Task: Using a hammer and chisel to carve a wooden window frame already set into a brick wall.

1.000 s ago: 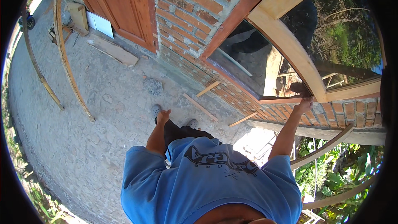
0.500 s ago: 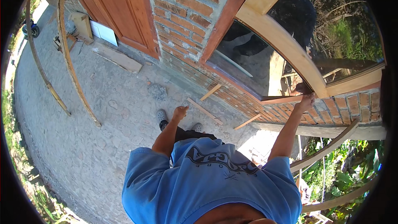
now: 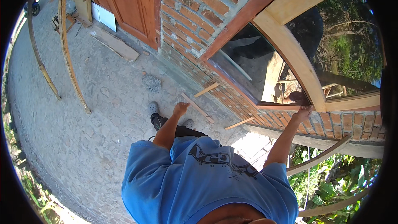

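Observation:
A light wooden window sash [image 3: 285, 41] with dark reflecting glass [image 3: 348, 37] stands in the brick wall, beside a reddish-brown window frame [image 3: 244, 93] with its own opening. At the sash's lower corner, my right hand [image 3: 304, 114] is closed, fingers up against the bottom edge. Part of its grip is hidden. My left hand [image 3: 181, 108] is held in front of my body with its fingers curled together, away from the wall. Whatever may be inside those fingers is too small to make out. Below it, a thin wooden strip [image 3: 198, 108] lies on the paving.
Two wooden sticks [image 3: 206, 89] lean on the brick wall [image 3: 199, 8]. Farther off are a panelled door [image 3: 124, 4], a plank [image 3: 114, 43] and a grey lump [image 3: 152, 83]. Curved poles [image 3: 68, 49] stand at left, and another curved timber [image 3: 319, 157] juts near my right arm.
The whole view has shifted slightly, so the window sits lower in it. My right hand stays at the sash's lower corner, and my left hand keeps its curled shape.

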